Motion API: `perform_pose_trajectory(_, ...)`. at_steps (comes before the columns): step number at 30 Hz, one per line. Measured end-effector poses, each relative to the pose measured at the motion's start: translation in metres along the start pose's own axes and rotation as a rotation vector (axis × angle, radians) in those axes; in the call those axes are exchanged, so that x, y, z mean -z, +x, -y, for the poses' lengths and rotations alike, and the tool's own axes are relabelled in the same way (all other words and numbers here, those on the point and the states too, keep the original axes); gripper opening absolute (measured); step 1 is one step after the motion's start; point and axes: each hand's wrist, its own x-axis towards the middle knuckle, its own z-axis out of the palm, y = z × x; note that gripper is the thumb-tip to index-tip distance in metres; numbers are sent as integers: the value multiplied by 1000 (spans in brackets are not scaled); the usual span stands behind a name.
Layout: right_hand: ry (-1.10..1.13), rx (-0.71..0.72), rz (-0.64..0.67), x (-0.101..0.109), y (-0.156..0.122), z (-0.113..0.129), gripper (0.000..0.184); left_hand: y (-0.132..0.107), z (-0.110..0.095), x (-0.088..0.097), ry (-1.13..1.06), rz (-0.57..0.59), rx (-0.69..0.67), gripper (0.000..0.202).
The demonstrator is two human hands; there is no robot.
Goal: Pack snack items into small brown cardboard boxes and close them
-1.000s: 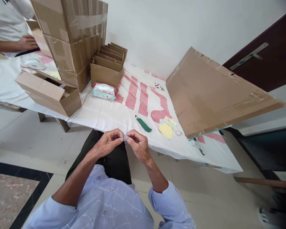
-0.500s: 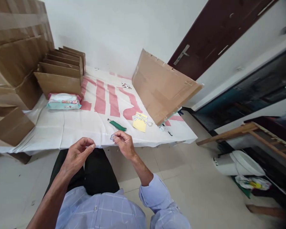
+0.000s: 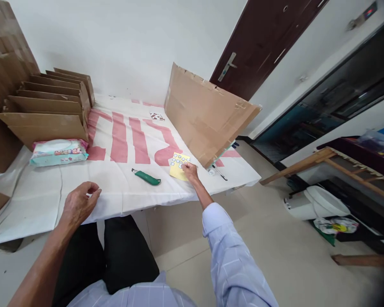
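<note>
My right hand point(image 3: 190, 171) reaches out over the table and rests its pinched fingers on a yellow sheet point(image 3: 178, 166) covered with several small blue-edged stickers. Whether a sticker sits between the fingertips is too small to see. My left hand point(image 3: 79, 204) hovers at the table's front edge with the fingers curled and thumb against forefinger; nothing shows in it. A green utility knife point(image 3: 146, 177) lies on the white cloth between the two hands.
A large cardboard sheet point(image 3: 205, 113) leans at the table's right end, above a pen point(image 3: 219, 172). A wet-wipes pack point(image 3: 58, 151) lies at left before a row of flat cartons point(image 3: 48, 106). A white appliance point(image 3: 316, 207) and wooden frame point(image 3: 339, 164) are on the floor at right.
My hands were together at the table edge working a small blue piece. They have parted: the right hand went forward to the yellow sheet, the left stayed near the edge. The view swung right.
</note>
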Motion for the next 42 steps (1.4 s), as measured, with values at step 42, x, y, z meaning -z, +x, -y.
perform_pose_trajectory(42, -545, 105, -113, -49, 39, -62, 20, -19, 32, -34, 108, -80, -83, 26)
